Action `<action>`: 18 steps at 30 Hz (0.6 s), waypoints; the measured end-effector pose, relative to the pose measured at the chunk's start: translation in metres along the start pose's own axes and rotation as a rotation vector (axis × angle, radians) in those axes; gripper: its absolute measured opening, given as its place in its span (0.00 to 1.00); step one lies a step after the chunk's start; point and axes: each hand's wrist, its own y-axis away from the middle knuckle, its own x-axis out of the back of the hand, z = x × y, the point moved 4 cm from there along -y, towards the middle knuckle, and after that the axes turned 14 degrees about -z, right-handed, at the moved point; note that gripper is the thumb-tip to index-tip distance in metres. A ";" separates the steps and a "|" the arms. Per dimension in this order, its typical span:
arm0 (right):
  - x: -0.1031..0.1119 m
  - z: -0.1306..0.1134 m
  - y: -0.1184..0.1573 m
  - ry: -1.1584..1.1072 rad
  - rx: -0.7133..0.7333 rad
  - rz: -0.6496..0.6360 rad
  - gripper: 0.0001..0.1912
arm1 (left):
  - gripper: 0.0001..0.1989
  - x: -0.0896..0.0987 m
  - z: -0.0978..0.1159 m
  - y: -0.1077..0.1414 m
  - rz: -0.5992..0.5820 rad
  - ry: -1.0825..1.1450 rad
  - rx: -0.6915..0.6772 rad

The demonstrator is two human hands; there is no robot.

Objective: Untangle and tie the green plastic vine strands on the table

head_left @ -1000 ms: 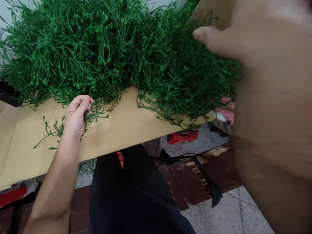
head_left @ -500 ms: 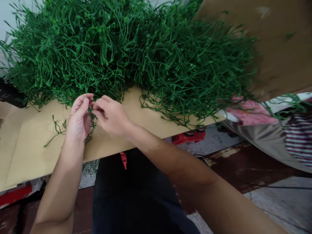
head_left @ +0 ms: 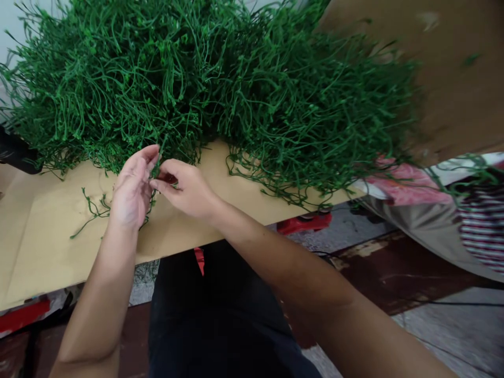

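Observation:
My left hand [head_left: 132, 189] is turned partly palm up, its fingers and thumb curled around a thin green plastic stem [head_left: 156, 167]. Close on its right, my right hand [head_left: 188, 188] pinches the same stem between thumb and fingers. Part of the stem is hidden behind my left palm, and its lower strands hang below the hands. To the left, a few loose green sprigs [head_left: 92, 212] lie on the tan board [head_left: 205, 226]. Just beyond my fingertips rises a big pile of green artificial stems [head_left: 157, 79].
A black object [head_left: 18, 152] stands at the left edge. Brown cardboard [head_left: 457, 79] fills the upper right. Pink cloth [head_left: 409, 181] and a striped fabric [head_left: 482, 226] are at the right. Red parts [head_left: 305, 221] show beneath the board's front edge.
Both hands have shifted slightly to the right. My left fingers reach a little higher and have loosened somewhat, and more of the green stem shows between the hands.

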 end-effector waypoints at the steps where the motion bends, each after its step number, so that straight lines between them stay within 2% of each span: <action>1: 0.003 0.002 -0.001 -0.055 -0.010 0.008 0.12 | 0.16 0.001 -0.001 0.000 0.009 -0.046 -0.005; 6: 0.021 0.008 0.000 -0.270 -0.057 0.051 0.17 | 0.14 -0.002 0.003 0.005 0.055 -0.445 -0.095; 8: 0.026 0.007 0.002 -0.347 -0.054 0.062 0.16 | 0.13 -0.005 0.003 0.005 0.033 -0.494 -0.089; 11: 0.030 0.005 0.004 -0.416 -0.040 0.025 0.12 | 0.11 -0.007 0.001 0.004 0.019 -0.400 -0.027; 14: 0.038 0.007 0.007 -0.329 -0.036 0.105 0.06 | 0.10 -0.004 0.000 0.003 0.022 -0.277 0.038; 16: 0.042 0.010 0.008 -0.249 -0.027 0.161 0.09 | 0.09 -0.003 0.000 0.003 0.006 -0.210 0.061; 18: 0.041 0.011 0.007 -0.223 -0.008 0.110 0.14 | 0.09 -0.002 -0.001 0.003 -0.019 -0.163 0.063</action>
